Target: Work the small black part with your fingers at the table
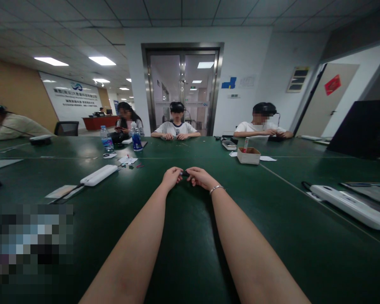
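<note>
Both my arms reach forward over the green table (190, 223). Between my hands is a small dark object (185, 173), too small to name, with a lighter bit at its left end. My left hand (172, 177) pinches that lighter end with thumb and fingertips. My right hand (202, 177), with a silver bracelet (216, 189) at the wrist, pinches the dark end. The fingers cover much of the object, and the hands are close together just above the tabletop.
White power strips (99, 175) lie left and right (351, 206). Bottles (137, 137), paper scraps (127, 160) and a small box (248, 156) with something upright in it stand farther off. Several people (176, 126) sit around the table. A dark panel (364, 131) rises at right.
</note>
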{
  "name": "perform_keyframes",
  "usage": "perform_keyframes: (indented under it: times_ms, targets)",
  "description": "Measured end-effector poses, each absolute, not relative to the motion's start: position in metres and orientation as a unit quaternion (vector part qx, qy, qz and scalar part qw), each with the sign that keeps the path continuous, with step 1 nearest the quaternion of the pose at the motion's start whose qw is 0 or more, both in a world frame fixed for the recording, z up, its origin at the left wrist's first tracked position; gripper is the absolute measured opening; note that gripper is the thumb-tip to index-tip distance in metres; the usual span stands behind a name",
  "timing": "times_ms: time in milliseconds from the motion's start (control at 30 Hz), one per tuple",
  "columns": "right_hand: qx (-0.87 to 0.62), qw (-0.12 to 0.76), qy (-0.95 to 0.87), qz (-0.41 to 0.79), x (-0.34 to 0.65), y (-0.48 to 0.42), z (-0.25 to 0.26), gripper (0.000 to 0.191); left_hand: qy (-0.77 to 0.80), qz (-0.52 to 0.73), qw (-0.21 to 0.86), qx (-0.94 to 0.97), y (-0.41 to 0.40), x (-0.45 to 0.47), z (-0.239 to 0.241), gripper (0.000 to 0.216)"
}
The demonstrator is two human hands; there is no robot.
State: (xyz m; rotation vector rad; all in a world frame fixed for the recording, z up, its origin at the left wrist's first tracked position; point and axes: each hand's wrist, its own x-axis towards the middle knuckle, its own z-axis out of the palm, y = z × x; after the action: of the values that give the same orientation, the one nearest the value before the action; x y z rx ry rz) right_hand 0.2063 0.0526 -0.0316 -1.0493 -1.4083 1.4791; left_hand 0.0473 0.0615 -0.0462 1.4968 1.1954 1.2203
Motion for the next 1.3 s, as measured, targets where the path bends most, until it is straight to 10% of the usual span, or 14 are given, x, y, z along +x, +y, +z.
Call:
perform_keyframes:
  times_ms: [167, 1300]
  targets:
    - [-0.384, 0.422, -0.536, 0.623, 0.2104, 0.0481, -0.0278, 0.034, 0.477, 0.486, 0.421, 0.599, 0.0610, 0.0476, -0.0453, 0.018]
    - [-0.380, 0.441, -0.496, 0.644, 0.2122, 0.0532, -0.0355, 0.008, 0.479, 0.446, 0.477, 0.587, 0.0575, 0.0533, -0.0401, 0.021]
